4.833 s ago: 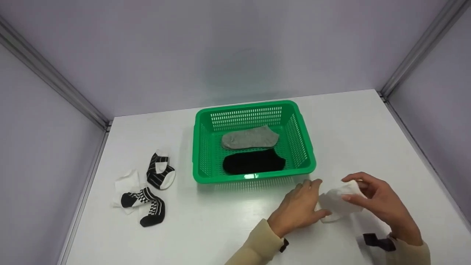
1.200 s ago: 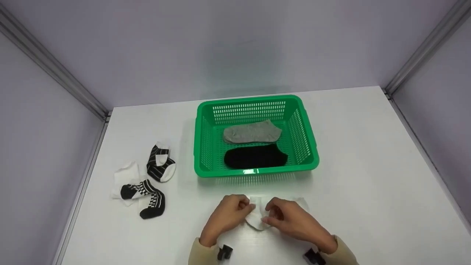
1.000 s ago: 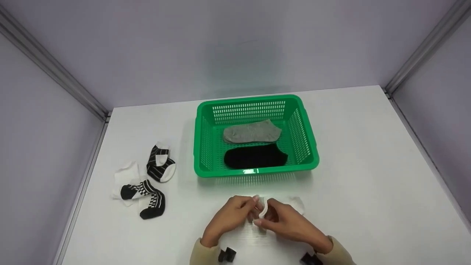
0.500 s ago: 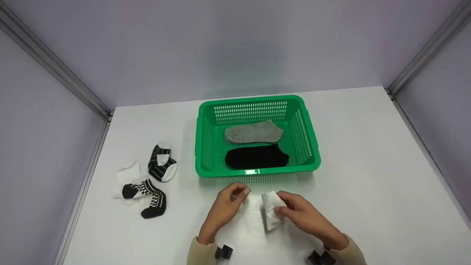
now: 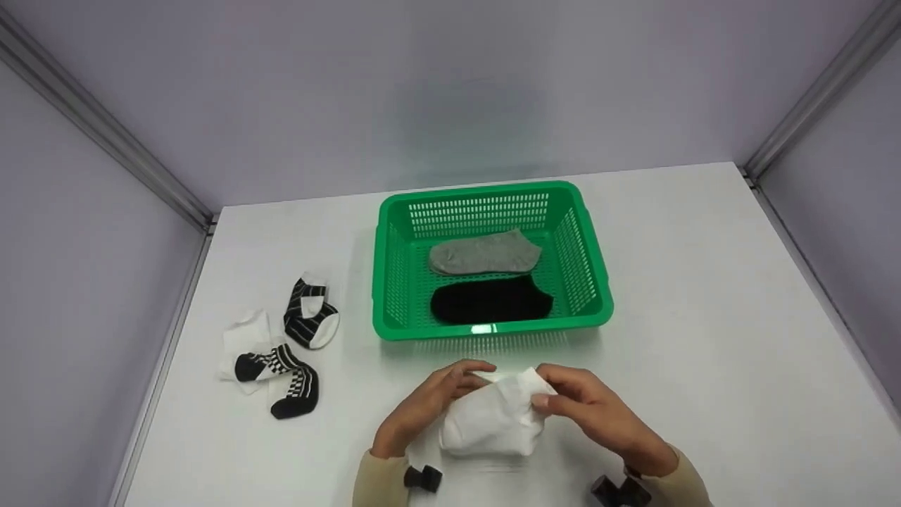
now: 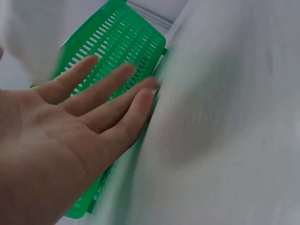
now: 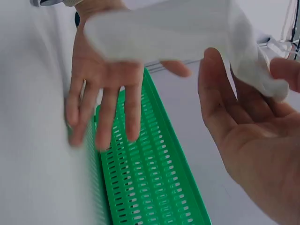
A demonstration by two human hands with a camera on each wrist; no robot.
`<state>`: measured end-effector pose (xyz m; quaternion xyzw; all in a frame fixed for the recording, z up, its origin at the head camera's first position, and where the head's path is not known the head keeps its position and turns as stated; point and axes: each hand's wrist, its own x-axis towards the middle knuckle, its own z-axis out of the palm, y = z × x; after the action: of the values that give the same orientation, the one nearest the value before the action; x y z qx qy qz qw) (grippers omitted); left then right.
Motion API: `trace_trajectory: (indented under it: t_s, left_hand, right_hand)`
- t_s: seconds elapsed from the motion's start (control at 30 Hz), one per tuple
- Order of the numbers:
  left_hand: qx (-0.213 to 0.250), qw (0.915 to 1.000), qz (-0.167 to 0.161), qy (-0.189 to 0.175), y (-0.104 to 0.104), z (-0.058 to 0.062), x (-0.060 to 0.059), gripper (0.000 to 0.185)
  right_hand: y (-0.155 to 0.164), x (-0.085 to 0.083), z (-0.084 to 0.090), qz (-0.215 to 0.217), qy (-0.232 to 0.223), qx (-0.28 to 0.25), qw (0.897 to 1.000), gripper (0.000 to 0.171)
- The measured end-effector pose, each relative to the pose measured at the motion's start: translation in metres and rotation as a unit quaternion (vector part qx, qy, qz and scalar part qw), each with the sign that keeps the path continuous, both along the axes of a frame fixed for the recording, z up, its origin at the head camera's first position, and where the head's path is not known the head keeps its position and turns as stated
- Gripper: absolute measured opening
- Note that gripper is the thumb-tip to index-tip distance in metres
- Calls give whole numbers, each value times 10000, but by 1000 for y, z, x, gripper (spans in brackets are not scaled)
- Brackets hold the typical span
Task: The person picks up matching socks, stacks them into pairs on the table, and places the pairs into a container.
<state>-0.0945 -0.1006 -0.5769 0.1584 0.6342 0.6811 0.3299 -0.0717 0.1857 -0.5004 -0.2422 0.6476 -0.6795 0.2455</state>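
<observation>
A white sock point(image 5: 493, 422) is held just above the table in front of the green basket point(image 5: 386, 282). My right hand point(image 5: 556, 394) pinches its right end between thumb and fingers. In the right wrist view that hand point(image 7: 248, 93) grips the sock point(image 7: 164, 28). My left hand point(image 5: 464, 377) lies against the sock's left side. The wrist views show this hand point(image 6: 122, 89) point(image 7: 108, 93) with fingers straight and spread, gripping nothing. Blurred white fabric point(image 6: 211, 117) fills the right of the left wrist view.
Inside the basket lie a grey sock point(image 5: 484, 252) and a black sock point(image 5: 490, 303). Black-and-white patterned socks point(image 5: 311, 320) point(image 5: 281, 377) lie on the white table point(image 5: 704, 317) at the left. Grey walls enclose the table on three sides.
Half a second ago my right hand alone held the sock bunched small, with my left hand apart from it. The sock now hangs spread wide and my left hand rests against it.
</observation>
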Motion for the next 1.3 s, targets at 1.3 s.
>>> trace_trajectory:
  t_s: [1.3]
  left_hand:
    - [-3054,9103,2133,1805,-7,1,10,24]
  right_hand:
    - [15,-17,-61,-1742,862,3676,9095,18]
